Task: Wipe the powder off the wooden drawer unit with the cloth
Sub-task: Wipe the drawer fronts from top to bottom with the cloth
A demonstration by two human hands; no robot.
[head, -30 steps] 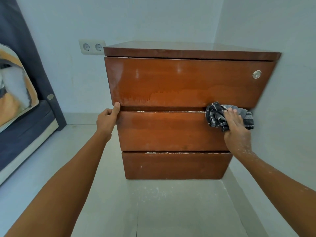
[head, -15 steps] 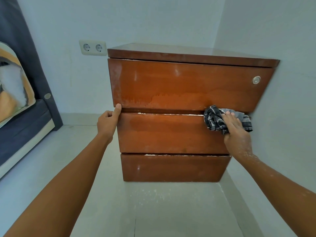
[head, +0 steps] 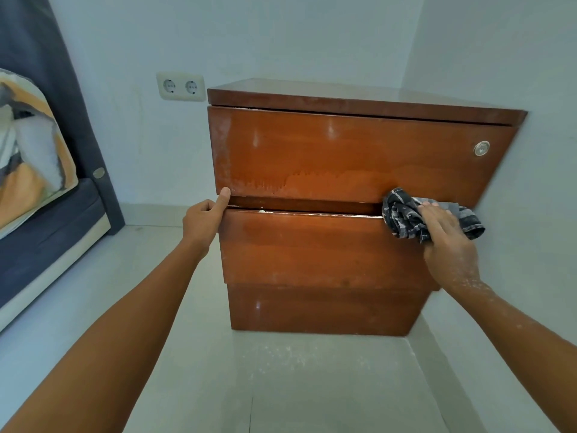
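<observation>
The wooden drawer unit (head: 343, 151) stands in the room's corner with three drawer fronts. Its middle drawer (head: 312, 248) is pulled out a little. A thin line of white powder lies along that drawer's top edge, and pale smears streak the top drawer front. My left hand (head: 204, 220) grips the middle drawer's upper left corner, thumb up against the top drawer. My right hand (head: 446, 242) presses a dark checked cloth (head: 402, 214) onto the right end of the middle drawer's top edge. A round metal lock (head: 481, 148) sits at the top drawer's right.
White powder is scattered on the tiled floor (head: 312, 370) before the unit. A double wall socket (head: 181, 86) is left of the unit. A bed with a dark blue base (head: 46, 232) and a patterned pillow (head: 28, 145) lies at the left. The right wall touches the unit.
The middle drawer has slid out a little toward me and now hides the bottom drawer's top edge. The cloth and both hands stay at nearly the same spots.
</observation>
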